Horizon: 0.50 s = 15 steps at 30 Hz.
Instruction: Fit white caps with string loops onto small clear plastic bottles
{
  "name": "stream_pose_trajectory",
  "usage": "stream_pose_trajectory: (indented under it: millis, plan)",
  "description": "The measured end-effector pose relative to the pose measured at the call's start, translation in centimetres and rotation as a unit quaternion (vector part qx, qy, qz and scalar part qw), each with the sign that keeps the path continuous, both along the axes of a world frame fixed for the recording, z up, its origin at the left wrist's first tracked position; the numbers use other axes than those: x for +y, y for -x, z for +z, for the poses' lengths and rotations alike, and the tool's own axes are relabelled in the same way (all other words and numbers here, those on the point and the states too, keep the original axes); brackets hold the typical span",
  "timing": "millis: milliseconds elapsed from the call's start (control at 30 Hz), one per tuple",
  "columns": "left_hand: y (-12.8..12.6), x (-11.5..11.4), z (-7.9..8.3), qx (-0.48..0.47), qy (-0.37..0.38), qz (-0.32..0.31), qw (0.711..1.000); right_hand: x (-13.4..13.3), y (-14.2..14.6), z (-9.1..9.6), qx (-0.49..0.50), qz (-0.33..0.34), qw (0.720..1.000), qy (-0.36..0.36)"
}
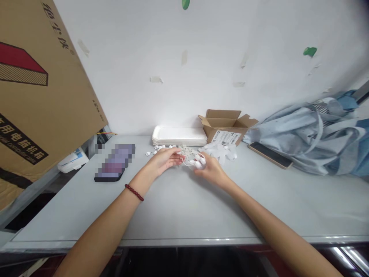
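My left hand (163,161) and my right hand (210,171) meet above the pale grey table (178,207), both holding a tangled string of small white plastic pieces on thin cord (190,157). The pieces look like capsules, but their exact kind is too small to tell. Several loose white pieces (160,149) lie just beyond my left fingers. A crumpled clear plastic bag with white contents (221,152) sits just past my right hand. A red bead bracelet (134,192) circles my left wrist.
A stack of white trays (178,136) and an open cardboard box (227,125) stand against the white wall (173,57). A pixelated dark device (115,163) lies at left, a dark tablet (271,154) at right. Blue cloth (314,134) and a large carton (37,88) flank the table.
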<state>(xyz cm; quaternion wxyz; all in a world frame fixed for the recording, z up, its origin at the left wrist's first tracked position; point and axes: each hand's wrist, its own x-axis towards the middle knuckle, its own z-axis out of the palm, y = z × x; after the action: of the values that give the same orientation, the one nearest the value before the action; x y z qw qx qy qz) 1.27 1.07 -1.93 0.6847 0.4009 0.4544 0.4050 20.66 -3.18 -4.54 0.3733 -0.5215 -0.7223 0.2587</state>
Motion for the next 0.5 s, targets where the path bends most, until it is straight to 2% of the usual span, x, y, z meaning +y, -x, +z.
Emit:
stream_pose_trajectory:
  millis: [100, 200, 300, 433, 500]
  plan:
    - [-0.28, -0.44, 0.19, 0.101, -0.088, 0.028, 0.991, 0.28, -0.24, -0.09, 0.005, -0.006, 1.000, -0.008]
    - [-0.12, -0.30, -0.05, 0.119, -0.125, 0.057, 0.983, 0.55, -0.48, -0.11, 0.006, -0.015, 1.000, -0.015]
    - [0.21, 0.09, -0.50, 0.072, -0.110, 0.034, 0.991, 0.64, -0.57, -0.08, 0.011, -0.017, 1.000, -0.011]
    - [0.39, 0.33, -0.68, -0.047, -0.052, 0.018, 0.997, 0.56, -0.48, -0.05, 0.022, -0.005, 1.000, -0.006]
    - [0.32, 0.17, -0.55, -0.036, -0.043, 0.007, 0.998, 0.52, -0.42, -0.04, 0.025, 0.002, 1.000, -0.010]
